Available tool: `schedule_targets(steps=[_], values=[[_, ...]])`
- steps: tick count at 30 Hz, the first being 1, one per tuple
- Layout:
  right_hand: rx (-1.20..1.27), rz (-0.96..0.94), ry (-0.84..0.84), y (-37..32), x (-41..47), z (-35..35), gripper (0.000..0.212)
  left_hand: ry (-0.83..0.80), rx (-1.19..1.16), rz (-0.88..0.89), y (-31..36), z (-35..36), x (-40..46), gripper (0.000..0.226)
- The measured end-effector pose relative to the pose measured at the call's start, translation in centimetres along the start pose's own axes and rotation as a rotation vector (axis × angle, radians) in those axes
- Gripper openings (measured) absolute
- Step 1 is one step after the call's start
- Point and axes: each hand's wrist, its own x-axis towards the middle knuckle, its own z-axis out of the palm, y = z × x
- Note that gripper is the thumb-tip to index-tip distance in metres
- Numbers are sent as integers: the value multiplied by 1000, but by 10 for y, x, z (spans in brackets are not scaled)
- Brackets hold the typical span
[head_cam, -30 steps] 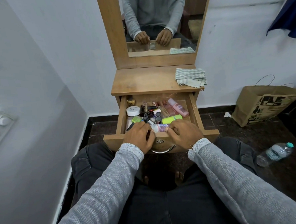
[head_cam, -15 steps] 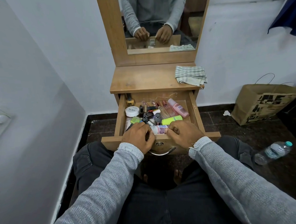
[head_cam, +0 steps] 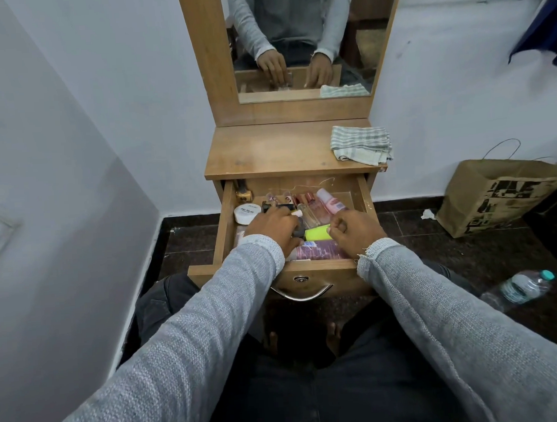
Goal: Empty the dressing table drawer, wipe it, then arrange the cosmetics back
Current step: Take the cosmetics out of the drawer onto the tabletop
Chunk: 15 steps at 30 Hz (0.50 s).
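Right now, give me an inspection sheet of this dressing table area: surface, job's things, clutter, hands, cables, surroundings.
Surface: wooden tabletop bare except a folded checked cloth at its right edge.
Job's things: drawer pulled open, still full of cosmetics: white jar, pink bottle, yellow-green tube, pink tube by the front.
Clutter: small bottles and items packed loosely together in the drawer.
Hands: left hand reaches in among the items, grip hidden; right hand curled beside the yellow-green tube, hold unclear.
Cables: nothing seen.
Surroundings: mirror above; paper bag and water bottle on the dark floor to the right.
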Motion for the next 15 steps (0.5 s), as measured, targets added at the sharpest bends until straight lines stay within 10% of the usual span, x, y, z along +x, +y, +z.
schedule_targets(steps=[15], values=[[62, 70, -7, 4, 6, 3, 15, -242, 152, -9, 5, 11, 26, 47]])
